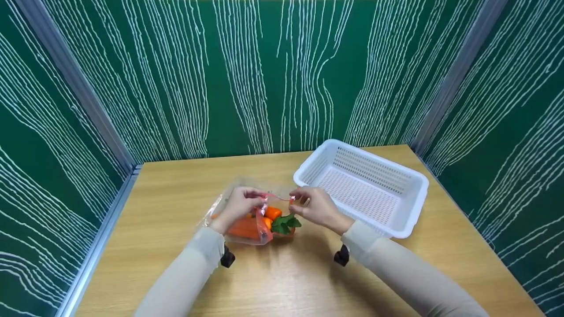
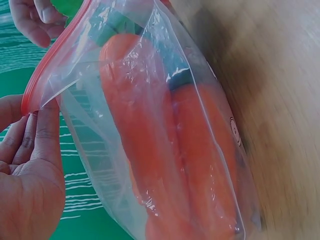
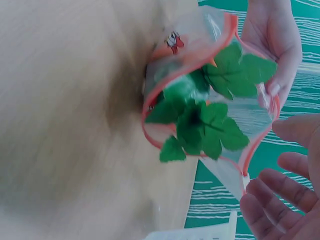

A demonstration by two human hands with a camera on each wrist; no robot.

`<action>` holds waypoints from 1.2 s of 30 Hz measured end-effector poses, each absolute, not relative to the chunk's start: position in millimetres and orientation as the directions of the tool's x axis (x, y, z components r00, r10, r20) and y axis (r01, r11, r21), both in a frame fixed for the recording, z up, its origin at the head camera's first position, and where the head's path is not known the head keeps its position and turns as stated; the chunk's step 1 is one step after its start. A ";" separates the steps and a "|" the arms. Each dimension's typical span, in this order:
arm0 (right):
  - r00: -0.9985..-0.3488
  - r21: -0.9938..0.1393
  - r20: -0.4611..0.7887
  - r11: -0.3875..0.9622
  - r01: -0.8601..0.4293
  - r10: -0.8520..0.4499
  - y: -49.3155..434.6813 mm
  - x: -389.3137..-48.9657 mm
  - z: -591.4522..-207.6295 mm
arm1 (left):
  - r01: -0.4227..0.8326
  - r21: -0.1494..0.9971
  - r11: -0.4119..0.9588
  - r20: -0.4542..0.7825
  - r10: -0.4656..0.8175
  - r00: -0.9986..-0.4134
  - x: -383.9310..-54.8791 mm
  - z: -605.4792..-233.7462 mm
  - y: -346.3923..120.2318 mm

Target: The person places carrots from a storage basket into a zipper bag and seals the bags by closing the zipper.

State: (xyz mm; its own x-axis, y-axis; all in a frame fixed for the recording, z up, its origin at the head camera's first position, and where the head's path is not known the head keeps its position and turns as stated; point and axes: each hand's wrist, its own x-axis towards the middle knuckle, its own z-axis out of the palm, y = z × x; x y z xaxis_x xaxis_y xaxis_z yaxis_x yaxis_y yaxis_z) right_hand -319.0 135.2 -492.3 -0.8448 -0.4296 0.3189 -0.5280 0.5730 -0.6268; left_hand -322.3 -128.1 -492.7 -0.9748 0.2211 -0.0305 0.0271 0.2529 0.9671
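Observation:
A clear zip bag (image 1: 251, 240) with a red-orange rim lies on the table, its mouth spread open. Inside are long orange carrots (image 2: 140, 110), with green leaves (image 3: 215, 125) poking out through the mouth. At the mouth's left side, my left hand (image 1: 240, 204) pinches the rim between thumb and fingers; the left wrist view shows this grip closely. My right hand (image 1: 318, 207) holds the opposite side of the rim with thumb and fingertips, the other fingers loosely bent. The carrots' lower ends are blurred behind the plastic.
A white plastic basket (image 1: 421, 193) with slotted walls stands behind and right of my right hand. The wooden table (image 1: 176, 180) meets green walls (image 1: 273, 79) with white wavy lines at the back and sides.

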 end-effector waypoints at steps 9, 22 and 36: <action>-0.844 -0.561 0.282 0.635 -0.531 -0.457 137.5 -329.8 -487.6 | 0.038 0.976 0.216 -0.019 0.254 -0.967 -321.5 -490.6 -132.7; -0.821 -0.499 0.148 0.675 -0.544 -0.552 128.5 -347.4 -497.0 | 0.025 0.979 0.201 -0.025 0.244 -0.969 -318.9 -489.2 -137.8; -0.741 -0.491 0.220 0.585 -0.646 -0.634 122.8 -353.7 -491.1 | 0.012 0.979 0.202 -0.033 0.218 -0.975 -321.9 -473.1 -148.4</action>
